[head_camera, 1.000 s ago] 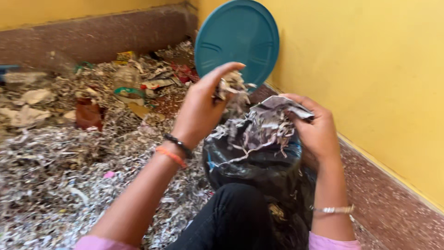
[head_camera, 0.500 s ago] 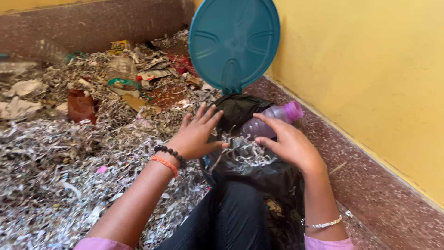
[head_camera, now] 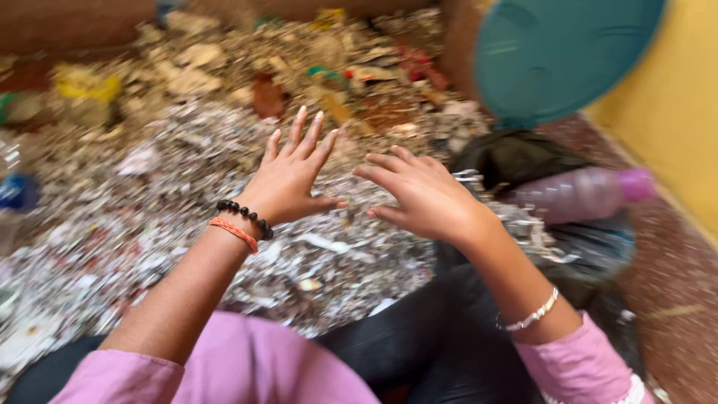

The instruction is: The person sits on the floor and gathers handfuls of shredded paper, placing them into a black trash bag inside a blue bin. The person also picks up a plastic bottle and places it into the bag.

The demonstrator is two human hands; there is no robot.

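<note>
Both hands hover at frame centre, left hand [head_camera: 293, 173] beside right hand [head_camera: 423, 196], over the shredded paper [head_camera: 187, 217] filling the floor at left. A bag [head_camera: 523, 161] sits right of them, a bottle [head_camera: 580, 193] apparently lying on it. A round lid [head_camera: 557, 56] stands at upper right, behind the bag.

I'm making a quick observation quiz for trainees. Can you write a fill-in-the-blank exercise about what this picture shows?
1. Both hands, the left hand and the right hand, hover open over a heap of shredded ____.
2. The plastic bottle lying on the black bag has a ____ cap.
3. The round lid leaning by the yellow wall is ____ in colour.
4. The beaded bracelet sits on the ____ wrist.

Missing words: paper; pink; teal; left
</note>
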